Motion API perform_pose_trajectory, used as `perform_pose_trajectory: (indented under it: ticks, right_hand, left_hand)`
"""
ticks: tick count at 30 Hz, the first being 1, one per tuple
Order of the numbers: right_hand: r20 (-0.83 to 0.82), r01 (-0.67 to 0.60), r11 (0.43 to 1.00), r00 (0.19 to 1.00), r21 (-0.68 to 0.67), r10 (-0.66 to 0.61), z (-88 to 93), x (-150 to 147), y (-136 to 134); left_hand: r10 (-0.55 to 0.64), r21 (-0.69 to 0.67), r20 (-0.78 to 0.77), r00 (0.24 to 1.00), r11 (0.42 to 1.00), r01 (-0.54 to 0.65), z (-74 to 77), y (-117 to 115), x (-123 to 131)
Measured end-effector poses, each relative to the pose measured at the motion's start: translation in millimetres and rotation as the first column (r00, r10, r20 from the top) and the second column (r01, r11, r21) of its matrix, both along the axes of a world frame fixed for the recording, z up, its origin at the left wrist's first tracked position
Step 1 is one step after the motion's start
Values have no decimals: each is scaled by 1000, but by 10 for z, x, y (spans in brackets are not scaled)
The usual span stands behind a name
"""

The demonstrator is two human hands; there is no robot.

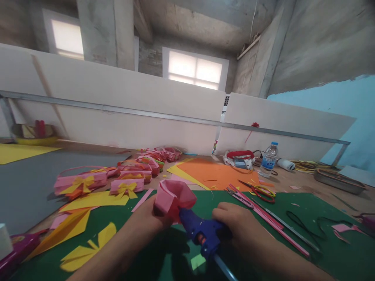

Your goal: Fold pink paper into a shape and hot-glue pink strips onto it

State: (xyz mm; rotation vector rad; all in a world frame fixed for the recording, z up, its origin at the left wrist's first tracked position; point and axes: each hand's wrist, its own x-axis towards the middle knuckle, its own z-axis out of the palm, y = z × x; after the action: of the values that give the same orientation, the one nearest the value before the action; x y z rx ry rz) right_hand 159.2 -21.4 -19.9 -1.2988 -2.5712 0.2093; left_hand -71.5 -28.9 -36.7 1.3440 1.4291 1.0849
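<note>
Bare grey concrete (99,35) and a long smooth white panel (117,89) make up the backdrop, with a flat green mat (307,201) laid over the bench. Right in the middle, a hollow pink folded-paper piece (167,197) is held up over the mat by the left hand (155,218), fingers wrapped round its near left side. It's all crisp creases and kinked walls, pretty thin stuff. Just to its right, a blue plastic glue gun (202,232) is gripped in the right hand (233,216), and its long axis is slanted up and leftward, so the front end is pointed at the paper's lower right edge. Whether the tip is actually touching can't be told. A pale, shiny straight rod (225,268) is seen sticking out the back. Further left, a creased yellow paper bow (89,249) is spread flat, and beyond it small pink paper bags with yellow bows (127,187) are bunched together. At the back, a matte orange paper sheet (216,173) is laid out, near a clear plastic bottle (268,162).
</note>
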Motion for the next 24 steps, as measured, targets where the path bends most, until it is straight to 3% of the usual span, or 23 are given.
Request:
perform_pose_trajectory:
  ticks: [4, 12, 20, 24]
  right_hand:
    - [86, 21, 1000, 996, 17, -22, -43, -68, -15]
    - [67, 85, 996, 994, 33, -87, -37, -28, 35]
    - [25, 107, 993, 994, 48, -108, -37, 68, 128]
    - [13, 98, 994, 995, 48, -99, -19, 92, 114]
  left_hand:
    - [-52, 50, -70, 996, 997, 56, -36, 32, 47]
    - [47, -18, -58, 997, 999, -48, -76, 10, 36]
    - [65, -84, -96, 993, 994, -73, 103, -97, 33]
    - [57, -52, -137, 989, 997, -64, 128, -99, 59]
